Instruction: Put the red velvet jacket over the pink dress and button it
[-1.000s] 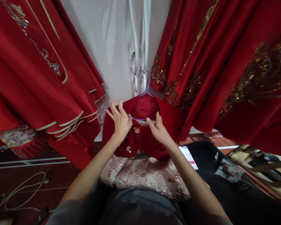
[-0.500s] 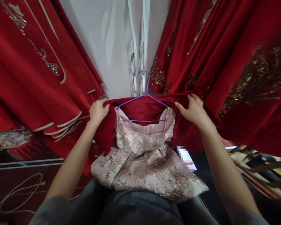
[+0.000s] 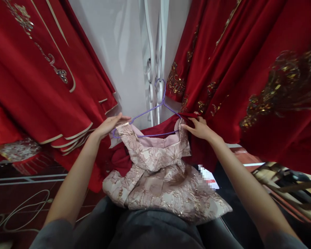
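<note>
A pink and gold brocade dress (image 3: 158, 155) hangs by its straps from a purple wire hanger (image 3: 147, 111), its skirt resting against my lap. My left hand (image 3: 107, 127) is at the left strap, fingers reaching over its top edge, and appears to pinch it. That strap is drawn outward along the hanger. Dark red cloth (image 3: 158, 129) lies behind the dress and sags low on the left side. My right hand (image 3: 203, 129) is closed at the upper right edge of this cloth, its thumb against the right strap. The fingertips there are partly hidden.
Red embroidered gowns hang on the left (image 3: 41, 93) and right (image 3: 223, 72). A white scrolled metal frame (image 3: 150, 69) stands behind the hanger. A white paper tag (image 3: 211, 180) lies by the skirt. Coiled cable (image 3: 23, 207) is on the floor at left, wooden slats (image 3: 295, 186) at right.
My left hand has let go of the red cloth and moved to the dress's left strap; the cloth has dropped there. My right hand has moved inward. The hanger has tilted down to the left.
</note>
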`<state>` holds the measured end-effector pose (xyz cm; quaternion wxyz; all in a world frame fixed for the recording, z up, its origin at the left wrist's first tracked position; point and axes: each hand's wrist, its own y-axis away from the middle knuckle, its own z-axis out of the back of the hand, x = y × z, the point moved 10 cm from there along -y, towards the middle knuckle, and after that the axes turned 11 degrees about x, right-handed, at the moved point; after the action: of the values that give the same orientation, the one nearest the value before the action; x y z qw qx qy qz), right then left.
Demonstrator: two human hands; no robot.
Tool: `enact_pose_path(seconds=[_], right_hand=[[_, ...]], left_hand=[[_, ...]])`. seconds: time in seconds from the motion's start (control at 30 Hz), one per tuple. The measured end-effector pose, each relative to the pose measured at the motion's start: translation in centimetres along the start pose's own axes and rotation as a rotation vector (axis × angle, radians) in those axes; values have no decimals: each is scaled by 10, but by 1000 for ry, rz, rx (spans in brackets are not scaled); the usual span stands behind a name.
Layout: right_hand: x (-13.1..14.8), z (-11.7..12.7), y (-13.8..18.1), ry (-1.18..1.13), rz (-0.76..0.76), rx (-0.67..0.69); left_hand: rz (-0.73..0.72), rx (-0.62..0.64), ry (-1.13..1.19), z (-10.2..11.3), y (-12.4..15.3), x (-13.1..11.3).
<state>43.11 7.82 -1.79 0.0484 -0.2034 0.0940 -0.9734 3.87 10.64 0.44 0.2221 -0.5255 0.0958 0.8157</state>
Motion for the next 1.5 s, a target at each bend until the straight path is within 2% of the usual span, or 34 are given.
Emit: enact_pose_path(seconds=[0.13, 0.27, 0.37, 0.43, 0.53, 0.67, 0.77, 0.87, 0.93, 1.03, 1.13, 1.27, 1.33, 1.4, 1.47, 1.5], right_hand=[[23, 2, 16, -209, 140, -171], [44, -14, 19, -329, 178, -137], [39, -21, 7, -319, 104, -126], [27, -26, -6, -314, 17, -106], [8, -27, -21, -280, -92, -89], [-6, -10, -22, -220, -132, -85], [-14, 12, -7, -191, -97, -94], [-14, 31, 18, -220, 27, -151], [-14, 38, 36, -244, 78, -220], [-15, 41, 62, -257, 57, -401], [-23, 30, 77, -337, -55, -504], [-35, 3, 91, -537, -234, -497], [-34, -3, 102, -582, -242, -546], [-35, -12, 113, -655, -244, -592], [-38, -31, 117, -825, -262, -546], [-39, -43, 118, -937, -270, -490]], left_hand=[[-92, 51, -253, -19, 16, -33], [-116, -53, -307, -23, 35, -62], [-131, 0, -519, -34, 39, -73], [-128, 25, -644, -34, 35, -69], [-142, 25, -691, -25, 21, -51], [-168, 11, -713, -22, -4, -28], [-179, -24, -750, -29, -15, -18], [-186, -66, -785, -36, -13, -8], [-157, -123, -799, -35, -4, 2], [-66, -287, -783, -24, 17, 17], [10, -441, -733, -12, 41, 27], [28, -511, -619, -7, 63, 37], [48, -471, -565, -10, 68, 47], [76, -353, -559, -22, 69, 58], [42, -296, -605, -35, 74, 56], [-3, -322, -640, -38, 78, 48]])
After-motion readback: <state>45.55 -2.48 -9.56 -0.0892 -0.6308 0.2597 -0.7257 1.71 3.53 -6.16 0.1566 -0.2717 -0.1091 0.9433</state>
